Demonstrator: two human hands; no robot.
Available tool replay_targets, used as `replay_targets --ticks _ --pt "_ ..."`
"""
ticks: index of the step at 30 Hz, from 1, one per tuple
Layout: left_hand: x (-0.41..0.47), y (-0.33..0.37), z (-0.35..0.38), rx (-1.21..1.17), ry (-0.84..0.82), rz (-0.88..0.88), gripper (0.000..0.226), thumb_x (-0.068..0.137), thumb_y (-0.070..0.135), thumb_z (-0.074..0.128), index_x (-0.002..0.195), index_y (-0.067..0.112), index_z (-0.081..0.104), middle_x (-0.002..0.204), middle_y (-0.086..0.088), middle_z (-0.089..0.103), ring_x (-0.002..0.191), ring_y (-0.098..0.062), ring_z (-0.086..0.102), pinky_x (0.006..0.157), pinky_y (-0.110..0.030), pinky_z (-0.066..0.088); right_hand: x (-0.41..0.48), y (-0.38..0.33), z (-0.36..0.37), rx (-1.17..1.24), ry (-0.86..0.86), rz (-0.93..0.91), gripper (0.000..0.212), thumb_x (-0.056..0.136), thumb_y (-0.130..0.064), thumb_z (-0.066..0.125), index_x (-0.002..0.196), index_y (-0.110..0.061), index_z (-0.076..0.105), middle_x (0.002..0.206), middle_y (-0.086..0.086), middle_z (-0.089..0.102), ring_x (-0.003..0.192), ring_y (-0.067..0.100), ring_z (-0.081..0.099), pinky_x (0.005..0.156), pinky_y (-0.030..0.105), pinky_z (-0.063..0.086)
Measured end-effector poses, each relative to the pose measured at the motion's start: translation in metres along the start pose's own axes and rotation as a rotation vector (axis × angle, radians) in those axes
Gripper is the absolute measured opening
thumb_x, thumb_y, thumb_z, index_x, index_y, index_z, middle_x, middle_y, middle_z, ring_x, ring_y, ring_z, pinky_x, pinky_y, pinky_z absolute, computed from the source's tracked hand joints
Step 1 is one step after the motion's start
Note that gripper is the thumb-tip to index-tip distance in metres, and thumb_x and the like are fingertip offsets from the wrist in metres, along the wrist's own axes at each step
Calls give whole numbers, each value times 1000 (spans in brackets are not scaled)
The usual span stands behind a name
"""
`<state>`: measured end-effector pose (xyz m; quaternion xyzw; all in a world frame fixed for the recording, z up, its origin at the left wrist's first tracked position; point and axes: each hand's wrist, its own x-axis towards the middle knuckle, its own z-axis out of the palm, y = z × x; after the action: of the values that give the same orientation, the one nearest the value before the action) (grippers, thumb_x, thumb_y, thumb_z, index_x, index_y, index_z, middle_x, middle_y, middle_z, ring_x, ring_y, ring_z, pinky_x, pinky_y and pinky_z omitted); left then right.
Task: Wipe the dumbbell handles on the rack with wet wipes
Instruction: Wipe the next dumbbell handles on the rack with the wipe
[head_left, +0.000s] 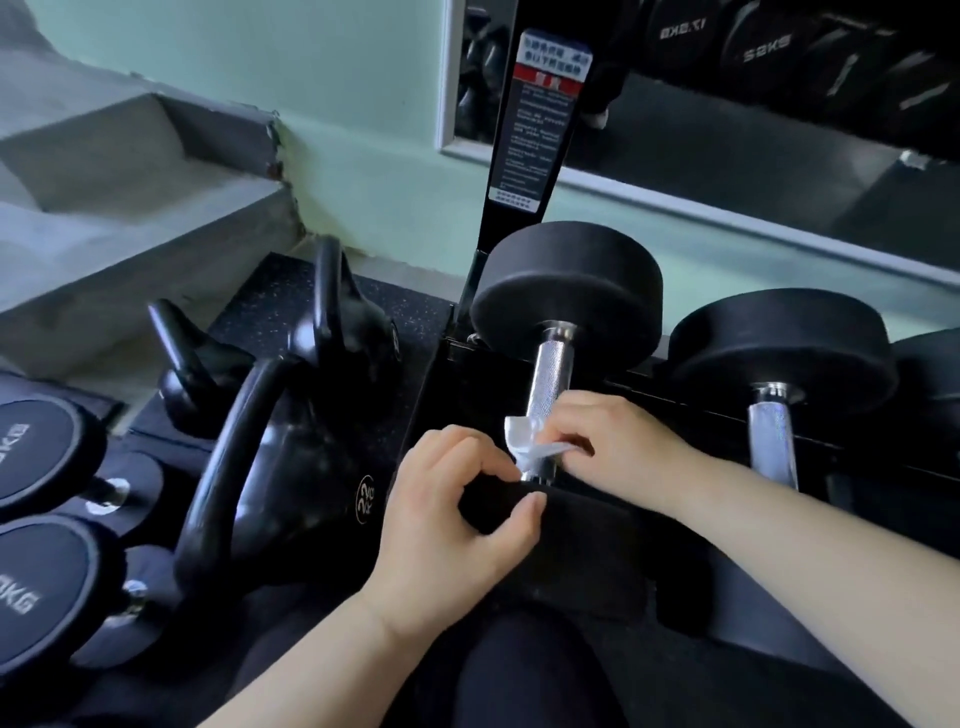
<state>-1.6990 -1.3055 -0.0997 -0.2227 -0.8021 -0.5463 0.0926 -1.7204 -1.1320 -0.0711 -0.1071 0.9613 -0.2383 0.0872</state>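
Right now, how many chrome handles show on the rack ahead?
2. The central handle has the wipe on it; the right handle is bare. A dumbbell at the right edge may hide a third.

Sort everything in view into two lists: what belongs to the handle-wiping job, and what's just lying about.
Job: wet wipe; dumbbell handle under it; right hand pinching the wipe; left hand beside it; neighbouring handle on the rack.

Lying about: large kettlebell; small kettlebell; floor dumbbells on the left; label on the post.
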Motion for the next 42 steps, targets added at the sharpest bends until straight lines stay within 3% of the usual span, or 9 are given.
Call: replay_targets --ticks 6,12,15,18,24,30,33,37,42 --pt "-1 -2 1 -9 35 41 14 67 36 59 76 29 51 79 26 49 82 1 49 76 -7 37 42 21 -2 -89 428 185 16 86 -3 49 91 4 63 98 11 58 88 22 53 70 24 36" --pt "-1 -3 1 -17 16 27 13 68 37 59 77 31 52 80 25 51 82 2 50 77 -7 37 -7 9 8 66 3 -72 18 69 -5 50 72 -4 68 67 -15 47 70 -4 48 66 11 37" --pt "-2 -3 2 -23 17 25 12 68 36 59 77 31 52 80 22 53 82 3 49 77 -5 36 23 16 -3 -45 122 -63 19 77 -4 54 83 -2 72 69 -4 49 71 6 47 66 18 34" --pt "-1 -3 2 -29 15 21 12 68 36 59 77 31 52 86 22 53 82 3 50 77 -5 36 43 20 -11 -70 325 137 20 85 -3 52 96 -1 69 97 15 58 91 27 54 72 23 34" --pt "-1 -3 2 -35 18 20 12 67 35 59 77 32 52 87 22 54 82 4 50 78 -6 36 4 4 -1 -50 -52 -90 15 78 -1 53 74 1 67 71 -4 47 75 16 49 66 18 38" --pt "-1 -2 2 -37 19 8 11 67 34 58 77 33 53 86 18 54 81 2 51 78 -5 35 35 17 -6 -35 406 160 14 85 -6 54 81 -2 66 79 -1 52 77 22 49 58 19 27" --pt "-1 -2 3 -35 16 13 11 68 34 58 77 33 53 86 21 54 82 2 51 79 -6 36 13 13 4 -83 221 -1 16 80 -10 54 82 -4 69 89 7 61 84 25 56 67 25 37" --pt "-2 -4 3 -31 25 18 11 68 34 58 77 32 53 87 16 54 82 2 51 78 -5 36 2 7 6 7 -66 -102 22 73 -11 51 77 -2 70 74 3 53 72 10 50 66 18 37" --pt "-2 -3 3 -38 33 4 10 68 34 58 76 32 53 87 16 54 81 1 51 78 -5 35 32 16 -4 -20 368 131 18 83 -3 56 93 -2 70 90 13 58 88 28 55 67 18 29"
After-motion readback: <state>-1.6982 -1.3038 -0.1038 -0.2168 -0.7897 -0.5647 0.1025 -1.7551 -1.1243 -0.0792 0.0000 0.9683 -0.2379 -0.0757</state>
